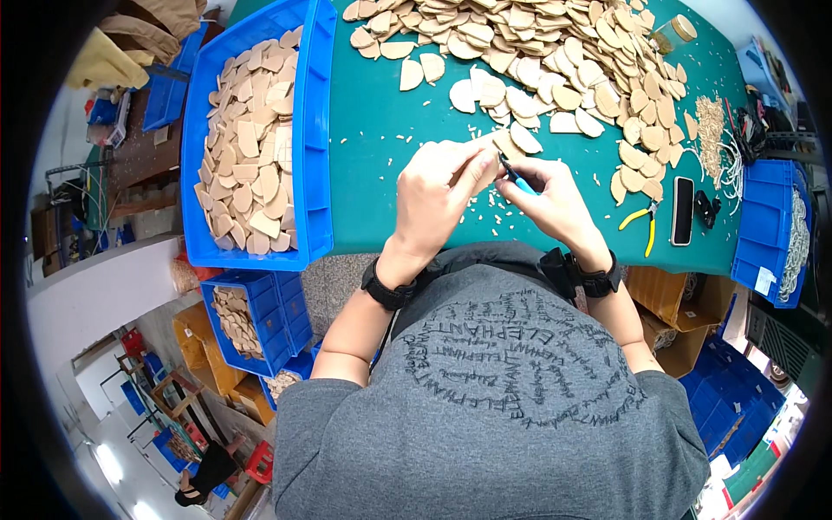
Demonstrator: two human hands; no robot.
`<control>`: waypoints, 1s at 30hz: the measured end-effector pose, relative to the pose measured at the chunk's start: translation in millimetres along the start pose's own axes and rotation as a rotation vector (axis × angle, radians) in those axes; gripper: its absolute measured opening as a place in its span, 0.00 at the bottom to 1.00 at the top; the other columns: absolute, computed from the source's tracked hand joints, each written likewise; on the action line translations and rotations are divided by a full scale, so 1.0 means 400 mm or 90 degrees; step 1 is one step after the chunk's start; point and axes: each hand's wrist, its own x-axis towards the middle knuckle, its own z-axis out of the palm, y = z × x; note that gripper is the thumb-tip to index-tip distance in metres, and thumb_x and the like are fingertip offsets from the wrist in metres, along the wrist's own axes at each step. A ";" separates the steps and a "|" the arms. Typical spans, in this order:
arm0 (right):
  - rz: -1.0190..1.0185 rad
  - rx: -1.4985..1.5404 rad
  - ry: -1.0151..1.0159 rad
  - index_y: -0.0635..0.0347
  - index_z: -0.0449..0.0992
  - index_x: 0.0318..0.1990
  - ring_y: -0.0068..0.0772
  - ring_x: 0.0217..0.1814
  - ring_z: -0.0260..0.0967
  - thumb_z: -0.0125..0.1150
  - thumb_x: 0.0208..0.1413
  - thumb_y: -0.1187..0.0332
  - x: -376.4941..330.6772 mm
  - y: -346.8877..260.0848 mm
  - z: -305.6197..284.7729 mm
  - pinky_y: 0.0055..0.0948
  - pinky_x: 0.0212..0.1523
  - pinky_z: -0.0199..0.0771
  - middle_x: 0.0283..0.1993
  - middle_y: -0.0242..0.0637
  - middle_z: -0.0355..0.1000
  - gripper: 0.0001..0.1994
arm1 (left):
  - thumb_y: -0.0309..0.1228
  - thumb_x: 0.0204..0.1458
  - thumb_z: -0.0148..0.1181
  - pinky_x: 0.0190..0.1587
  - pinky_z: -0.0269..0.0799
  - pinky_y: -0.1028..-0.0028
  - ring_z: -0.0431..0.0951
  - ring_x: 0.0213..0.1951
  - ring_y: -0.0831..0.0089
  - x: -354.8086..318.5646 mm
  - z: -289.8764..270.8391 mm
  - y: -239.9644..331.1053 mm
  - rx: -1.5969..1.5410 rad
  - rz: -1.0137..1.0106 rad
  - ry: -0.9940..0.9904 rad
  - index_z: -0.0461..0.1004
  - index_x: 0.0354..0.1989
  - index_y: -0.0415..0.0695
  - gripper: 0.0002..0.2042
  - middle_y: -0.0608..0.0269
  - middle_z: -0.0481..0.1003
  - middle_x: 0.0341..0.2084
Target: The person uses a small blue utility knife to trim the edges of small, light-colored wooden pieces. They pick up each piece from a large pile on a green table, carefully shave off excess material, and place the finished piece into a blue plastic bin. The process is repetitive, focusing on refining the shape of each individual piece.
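My left hand (438, 191) is closed above the front part of the green table, thumb and fingers pinching a flat tan half-round piece (504, 144) by its edge. Closed around a small tool with a blue handle and dark tip, which looks like nippers (521, 180), my right hand (555, 198) meets the left. The tool's tip touches or nearly touches the piece; its jaws are too small to make out. Beyond both hands spreads a large heap of similar tan pieces (555, 74), some lying singly at its near edge. Small tan scraps dot the table below and around the hands.
A blue bin (313, 130) of tan pieces stands at the left. On the right lie yellow-handled pliers (650, 227), a phone (683, 211), a pile of scraps (711, 130) and white cords. A clear jar (679, 31) stands at the far right; another blue bin (763, 217) is beside the table.
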 end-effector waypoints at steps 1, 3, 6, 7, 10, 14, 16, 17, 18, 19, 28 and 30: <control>-0.007 -0.005 0.004 0.66 0.78 0.37 0.16 0.25 0.62 0.61 0.50 0.67 0.001 0.003 0.002 0.20 0.28 0.64 0.25 0.32 0.73 0.11 | 0.29 0.51 0.62 0.37 0.72 0.73 0.78 0.33 0.67 0.000 0.000 0.000 0.007 0.008 0.003 0.80 0.36 0.41 0.07 0.59 0.79 0.30; -0.020 -0.013 0.010 0.66 0.78 0.37 0.16 0.25 0.62 0.61 0.50 0.67 0.003 0.008 0.005 0.20 0.28 0.64 0.24 0.32 0.73 0.11 | 0.29 0.51 0.62 0.37 0.72 0.72 0.78 0.33 0.66 0.000 -0.002 0.005 0.014 0.015 0.010 0.80 0.36 0.41 0.07 0.59 0.79 0.31; -0.018 -0.023 0.003 0.67 0.78 0.37 0.15 0.28 0.63 0.61 0.50 0.70 0.007 0.011 0.008 0.19 0.31 0.65 0.26 0.31 0.73 0.10 | 0.29 0.51 0.62 0.38 0.72 0.72 0.78 0.33 0.66 -0.003 0.000 0.005 0.030 0.023 0.020 0.80 0.36 0.41 0.07 0.59 0.79 0.31; -0.005 -0.027 -0.009 0.67 0.78 0.38 0.14 0.31 0.65 0.61 0.50 0.72 0.007 0.008 0.006 0.18 0.35 0.67 0.28 0.30 0.74 0.09 | 0.28 0.51 0.62 0.38 0.72 0.71 0.78 0.33 0.66 -0.004 0.001 0.004 0.036 0.025 0.024 0.80 0.36 0.41 0.07 0.59 0.79 0.31; 0.023 -0.033 -0.016 0.68 0.78 0.38 0.14 0.34 0.67 0.61 0.51 0.75 0.007 0.019 0.005 0.18 0.38 0.68 0.30 0.29 0.75 0.08 | 0.29 0.51 0.62 0.38 0.72 0.71 0.78 0.34 0.65 -0.003 0.000 0.009 0.036 0.016 0.014 0.80 0.36 0.41 0.07 0.59 0.79 0.32; 0.062 -0.024 -0.018 0.68 0.78 0.37 0.13 0.34 0.67 0.61 0.51 0.75 0.006 0.021 0.012 0.18 0.38 0.68 0.31 0.29 0.75 0.07 | 0.29 0.51 0.62 0.38 0.72 0.72 0.78 0.33 0.68 -0.004 0.003 -0.011 -0.003 -0.009 0.006 0.79 0.36 0.40 0.07 0.60 0.80 0.32; 0.056 -0.003 0.006 0.67 0.79 0.37 0.13 0.34 0.67 0.61 0.51 0.74 0.006 0.020 0.011 0.17 0.37 0.68 0.31 0.29 0.75 0.07 | 0.30 0.51 0.62 0.36 0.72 0.73 0.78 0.33 0.72 -0.011 0.011 -0.036 -0.052 -0.036 0.015 0.79 0.37 0.40 0.08 0.61 0.80 0.31; 0.053 0.009 0.018 0.67 0.79 0.37 0.13 0.33 0.67 0.61 0.52 0.74 0.007 0.019 0.009 0.17 0.37 0.68 0.31 0.29 0.75 0.07 | 0.31 0.51 0.62 0.35 0.71 0.75 0.77 0.31 0.75 -0.011 0.008 -0.038 -0.092 -0.078 0.013 0.78 0.36 0.40 0.08 0.63 0.79 0.29; 0.055 0.022 0.029 0.66 0.79 0.36 0.13 0.33 0.67 0.60 0.53 0.72 0.008 0.015 0.002 0.16 0.36 0.67 0.30 0.29 0.75 0.07 | 0.31 0.52 0.63 0.33 0.70 0.77 0.76 0.30 0.78 -0.011 0.004 -0.040 -0.131 -0.120 0.012 0.78 0.35 0.40 0.08 0.65 0.78 0.27; 0.047 0.010 0.037 0.66 0.79 0.36 0.12 0.31 0.66 0.60 0.53 0.71 0.009 0.016 -0.004 0.16 0.33 0.65 0.28 0.27 0.74 0.07 | 0.32 0.52 0.63 0.31 0.70 0.79 0.75 0.29 0.81 -0.011 -0.001 -0.042 -0.170 -0.162 0.011 0.77 0.34 0.40 0.08 0.68 0.77 0.26; 0.118 0.018 0.121 0.65 0.79 0.33 0.10 0.21 0.52 0.61 0.51 0.70 -0.003 0.089 -0.061 0.16 0.21 0.49 0.19 0.19 0.62 0.07 | 0.40 0.58 0.55 0.26 0.65 0.76 0.70 0.23 0.77 0.019 -0.342 -0.299 0.168 -0.251 0.413 0.76 0.29 0.41 0.15 0.65 0.71 0.26; 0.128 0.043 0.147 0.65 0.79 0.33 0.10 0.20 0.52 0.61 0.51 0.70 -0.004 0.111 -0.071 0.16 0.21 0.49 0.19 0.19 0.62 0.07 | 0.42 0.57 0.55 0.36 0.68 0.69 0.73 0.32 0.69 0.038 -0.362 -0.342 0.466 -0.102 0.434 0.77 0.33 0.42 0.14 0.61 0.72 0.32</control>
